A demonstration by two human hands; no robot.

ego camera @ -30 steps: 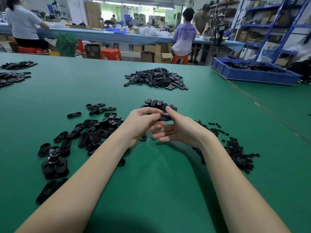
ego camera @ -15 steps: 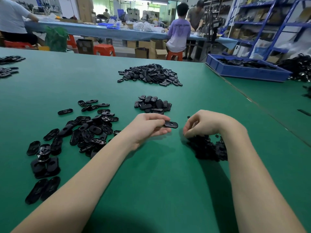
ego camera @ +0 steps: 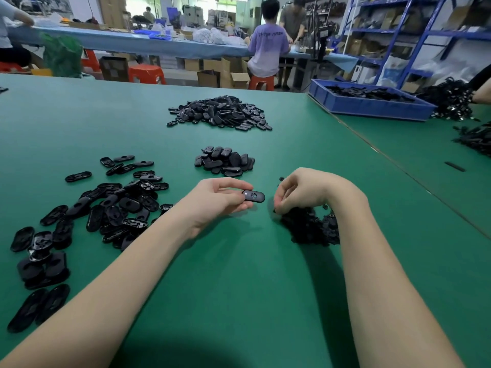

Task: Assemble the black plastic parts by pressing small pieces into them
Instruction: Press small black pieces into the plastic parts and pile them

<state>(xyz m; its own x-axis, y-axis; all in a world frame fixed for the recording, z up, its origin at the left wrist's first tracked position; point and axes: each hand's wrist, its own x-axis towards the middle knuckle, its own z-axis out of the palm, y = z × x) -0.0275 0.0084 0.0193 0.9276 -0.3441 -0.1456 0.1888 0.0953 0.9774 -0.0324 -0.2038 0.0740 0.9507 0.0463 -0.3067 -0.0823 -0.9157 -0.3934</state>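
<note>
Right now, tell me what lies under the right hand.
Under the right hand lies a heap of small black pieces on the green table. The curled fingers reach down to its edge; whether they pinch one is hidden.

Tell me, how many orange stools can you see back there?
3, perhaps more hidden: one stool left of centre, one under the seated person in purple, one at far left.

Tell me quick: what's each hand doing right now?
Left hand: pinching one black oval part.
Right hand: fingers curled at the pile of small pieces; grip cannot be told.
</note>
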